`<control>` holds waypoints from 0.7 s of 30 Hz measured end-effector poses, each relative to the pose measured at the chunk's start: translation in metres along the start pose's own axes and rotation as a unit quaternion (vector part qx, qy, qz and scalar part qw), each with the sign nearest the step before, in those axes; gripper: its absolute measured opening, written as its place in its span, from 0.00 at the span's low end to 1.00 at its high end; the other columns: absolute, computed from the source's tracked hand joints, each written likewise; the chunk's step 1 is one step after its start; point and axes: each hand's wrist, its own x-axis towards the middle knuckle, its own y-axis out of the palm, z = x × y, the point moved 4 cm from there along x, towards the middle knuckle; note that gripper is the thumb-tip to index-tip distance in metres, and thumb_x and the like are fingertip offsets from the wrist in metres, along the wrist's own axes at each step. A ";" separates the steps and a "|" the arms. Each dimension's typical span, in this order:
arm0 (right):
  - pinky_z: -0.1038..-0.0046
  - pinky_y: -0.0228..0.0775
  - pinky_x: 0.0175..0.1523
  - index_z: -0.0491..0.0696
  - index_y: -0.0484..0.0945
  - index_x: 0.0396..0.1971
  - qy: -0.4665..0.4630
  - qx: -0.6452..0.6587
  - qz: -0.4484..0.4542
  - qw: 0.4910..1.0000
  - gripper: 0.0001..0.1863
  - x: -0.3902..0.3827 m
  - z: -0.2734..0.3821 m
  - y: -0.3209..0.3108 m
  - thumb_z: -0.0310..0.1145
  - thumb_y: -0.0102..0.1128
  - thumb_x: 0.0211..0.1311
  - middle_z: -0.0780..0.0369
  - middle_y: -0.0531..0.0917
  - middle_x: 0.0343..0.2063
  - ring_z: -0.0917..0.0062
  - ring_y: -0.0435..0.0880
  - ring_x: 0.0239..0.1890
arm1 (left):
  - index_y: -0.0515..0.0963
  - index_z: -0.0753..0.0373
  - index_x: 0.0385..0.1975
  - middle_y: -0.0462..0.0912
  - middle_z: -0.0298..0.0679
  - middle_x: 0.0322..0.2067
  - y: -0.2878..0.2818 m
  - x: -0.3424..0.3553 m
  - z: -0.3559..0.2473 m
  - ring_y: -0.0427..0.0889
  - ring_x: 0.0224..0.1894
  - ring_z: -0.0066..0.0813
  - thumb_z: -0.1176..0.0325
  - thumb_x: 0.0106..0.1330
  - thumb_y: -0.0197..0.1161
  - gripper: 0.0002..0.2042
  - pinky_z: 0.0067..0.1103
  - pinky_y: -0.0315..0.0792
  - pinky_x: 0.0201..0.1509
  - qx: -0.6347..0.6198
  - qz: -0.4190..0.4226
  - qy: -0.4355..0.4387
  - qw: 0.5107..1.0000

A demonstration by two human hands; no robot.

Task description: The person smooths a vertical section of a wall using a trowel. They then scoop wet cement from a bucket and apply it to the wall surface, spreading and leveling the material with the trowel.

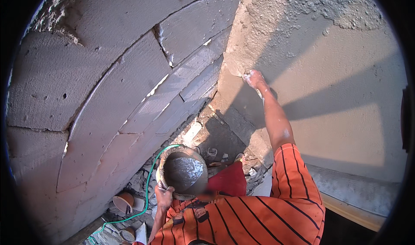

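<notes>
My right hand is closed round the handle of a trowel, with the arm stretched forward and up. The trowel's blade lies against the plastered wall near the corner where it meets the block wall. Grey smears mark my right hand and forearm. Close to my body, my left hand grips the rim of a round bucket, its fingers hooked over the edge. Wet grey mortar with a shiny surface lies inside the bucket. Part of my left forearm shows below it.
A wall of large grey blocks rises on the left. Rough, unsmoothed plaster covers the upper right wall. A green hose runs past the bucket over rubble. A small brown pot and red cloth are low down.
</notes>
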 end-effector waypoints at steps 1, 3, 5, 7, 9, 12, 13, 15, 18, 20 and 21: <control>0.57 0.70 0.58 0.40 0.80 0.45 -0.007 -0.001 0.002 1.000 0.26 -0.004 -0.002 -0.017 0.50 0.59 0.62 0.43 0.81 0.47 0.52 0.78 0.55 | 0.76 0.69 0.39 0.82 0.32 0.31 -0.001 -0.002 0.000 0.77 0.30 0.17 0.87 0.51 0.54 0.15 0.18 0.72 0.35 -0.022 0.000 0.000 1.000; 0.58 0.72 0.54 0.41 0.81 0.43 -0.038 0.019 -0.053 0.998 0.24 -0.026 -0.006 -0.054 0.49 0.59 0.62 0.46 0.83 0.43 0.53 0.80 0.50 | 0.76 0.68 0.39 0.82 0.32 0.31 -0.001 -0.001 -0.009 0.76 0.29 0.17 0.87 0.51 0.54 0.14 0.18 0.71 0.34 -0.060 -0.009 0.007 0.998; 0.58 0.73 0.50 0.41 0.81 0.41 -0.051 0.043 -0.094 0.993 0.22 -0.040 -0.008 -0.092 0.48 0.59 0.63 0.48 0.85 0.38 0.53 0.82 0.46 | 0.77 0.68 0.38 0.82 0.33 0.30 0.000 0.008 -0.005 0.77 0.29 0.18 0.86 0.51 0.55 0.14 0.18 0.71 0.34 -0.051 -0.003 0.011 0.999; 0.58 0.74 0.46 0.42 0.81 0.38 -0.041 0.080 -0.113 0.989 0.21 -0.050 0.002 -0.125 0.47 0.60 0.63 0.51 0.86 0.33 0.54 0.84 0.41 | 0.77 0.68 0.37 0.82 0.33 0.30 0.005 0.014 -0.012 0.77 0.29 0.19 0.86 0.51 0.56 0.13 0.19 0.72 0.34 -0.050 0.003 0.023 0.998; 0.59 0.74 0.41 0.43 0.81 0.37 -0.075 0.041 -0.160 0.983 0.18 -0.071 0.024 -0.163 0.46 0.60 0.64 0.53 0.85 0.28 0.55 0.84 0.35 | 0.77 0.69 0.36 0.82 0.33 0.30 0.014 0.019 -0.026 0.77 0.29 0.19 0.84 0.51 0.57 0.12 0.20 0.71 0.33 -0.060 0.012 0.045 0.997; 0.57 0.74 0.41 0.45 0.80 0.39 -0.115 -0.056 -0.272 0.954 0.18 -0.102 0.041 -0.202 0.46 0.61 0.63 0.51 0.84 0.30 0.53 0.84 0.36 | 0.76 0.68 0.34 0.78 0.32 0.27 0.010 0.038 -0.006 0.74 0.27 0.20 0.82 0.50 0.60 0.10 0.22 0.70 0.32 -0.014 0.024 0.047 0.999; 0.56 0.74 0.42 0.45 0.80 0.40 -0.093 -0.068 -0.270 0.956 0.18 -0.116 0.051 -0.208 0.46 0.61 0.63 0.51 0.85 0.30 0.54 0.84 0.37 | 0.76 0.68 0.33 0.78 0.31 0.27 0.011 0.042 -0.005 0.73 0.27 0.20 0.82 0.50 0.60 0.10 0.22 0.70 0.32 -0.015 0.027 0.045 0.999; 0.55 0.73 0.43 0.45 0.80 0.42 -0.049 -0.094 -0.268 0.958 0.20 -0.153 0.075 -0.226 0.47 0.61 0.62 0.51 0.85 0.31 0.54 0.84 0.38 | 0.74 0.68 0.37 0.77 0.32 0.28 0.013 0.049 0.004 0.73 0.29 0.21 0.81 0.51 0.61 0.12 0.22 0.70 0.33 -0.046 0.036 0.037 0.998; 0.58 0.74 0.42 0.46 0.79 0.44 -0.090 -0.103 -0.233 0.963 0.21 -0.207 0.105 -0.222 0.47 0.63 0.61 0.52 0.85 0.30 0.55 0.84 0.37 | 0.71 0.69 0.41 0.76 0.34 0.31 0.010 0.057 0.014 0.73 0.31 0.22 0.79 0.52 0.63 0.15 0.22 0.71 0.36 -0.041 0.058 0.036 0.997; 0.58 0.74 0.43 0.46 0.80 0.44 -0.134 -0.061 -0.146 0.978 0.20 -0.245 0.140 -0.209 0.47 0.63 0.61 0.53 0.85 0.30 0.56 0.84 0.37 | 0.72 0.69 0.40 0.76 0.34 0.30 0.006 0.054 0.019 0.73 0.30 0.22 0.79 0.52 0.63 0.14 0.22 0.71 0.35 -0.033 0.037 0.029 0.998; 0.57 0.74 0.45 0.47 0.80 0.44 -0.150 -0.026 -0.066 0.986 0.20 -0.261 0.158 -0.198 0.48 0.63 0.61 0.53 0.85 0.30 0.56 0.84 0.38 | 0.72 0.69 0.39 0.76 0.34 0.29 0.003 0.050 0.020 0.73 0.30 0.22 0.79 0.52 0.63 0.14 0.22 0.71 0.35 -0.028 0.022 0.024 0.999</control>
